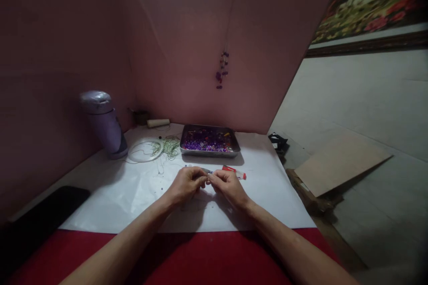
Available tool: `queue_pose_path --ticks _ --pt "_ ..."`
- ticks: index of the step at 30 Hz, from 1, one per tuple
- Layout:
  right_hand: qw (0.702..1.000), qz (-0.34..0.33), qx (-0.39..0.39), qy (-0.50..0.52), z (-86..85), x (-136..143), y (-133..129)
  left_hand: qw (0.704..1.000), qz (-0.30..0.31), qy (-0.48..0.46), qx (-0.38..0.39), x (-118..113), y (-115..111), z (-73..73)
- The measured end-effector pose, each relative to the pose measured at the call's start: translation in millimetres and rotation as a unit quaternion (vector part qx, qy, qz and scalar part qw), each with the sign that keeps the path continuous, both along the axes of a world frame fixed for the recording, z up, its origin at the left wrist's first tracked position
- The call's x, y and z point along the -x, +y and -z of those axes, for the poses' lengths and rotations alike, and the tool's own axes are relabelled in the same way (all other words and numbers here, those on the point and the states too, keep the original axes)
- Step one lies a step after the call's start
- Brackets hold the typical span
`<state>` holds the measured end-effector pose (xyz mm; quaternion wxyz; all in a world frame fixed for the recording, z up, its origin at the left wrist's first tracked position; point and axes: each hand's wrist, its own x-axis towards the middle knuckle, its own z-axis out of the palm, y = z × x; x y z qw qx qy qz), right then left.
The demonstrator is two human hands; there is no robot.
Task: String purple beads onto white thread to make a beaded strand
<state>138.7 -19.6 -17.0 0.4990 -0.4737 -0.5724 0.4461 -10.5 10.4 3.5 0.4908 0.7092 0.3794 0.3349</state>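
I count two: left hand [185, 183] and right hand [231, 187], fingertips pinched together; what's clamped, and its axis, I can't tell. One tray [210, 154] lies lengthwise left-to-right.

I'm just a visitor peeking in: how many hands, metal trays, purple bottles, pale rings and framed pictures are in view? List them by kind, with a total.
Hands: 2 (left hand, right hand)
Metal tray: 1
Purple bottle: 1
Pale ring: 1
Framed picture: 1
Total: 6
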Motion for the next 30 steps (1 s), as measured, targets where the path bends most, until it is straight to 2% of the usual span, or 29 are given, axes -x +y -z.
queue_pose_path --ticks 6,9,13,20,22,25,27,30 --pt "0.999 -0.011 -0.016 -0.045 -1.8 -10 5 0.999 -0.038 -0.012 0.003 6 8 -0.3" --pt "0.997 0.004 -0.033 -0.074 -6.1 -17 7 0.998 -0.048 -0.029 0.008 7 9 -2.5" --pt "0.997 0.015 -0.031 -0.063 -9.7 -23 8 0.997 -0.072 -0.029 0.012 8 8 -5.0" --pt "0.997 0.034 -0.02 -0.062 -7.4 -24 10 0.995 -0.075 -0.042 0.043 8 9 -4.2" --pt "0.993 0.071 -0.042 -0.083 -9.6 -23 8 0.993 -0.074 -0.064 0.062 9 9 -4.1" --pt "0.968 0.188 -0.118 -0.118 -15.5 -17 0 0.987 -0.085 -0.108 0.088 11 10 -4.5" --pt "0.958 0.217 -0.144 -0.118 -17.6 -10 -6 0.981 -0.098 -0.137 0.101 11 10 -5.6" --pt "0.987 0.133 -0.072 -0.056 -14.7 6 -13 0.976 -0.106 -0.162 0.104 9 6 -7.9"
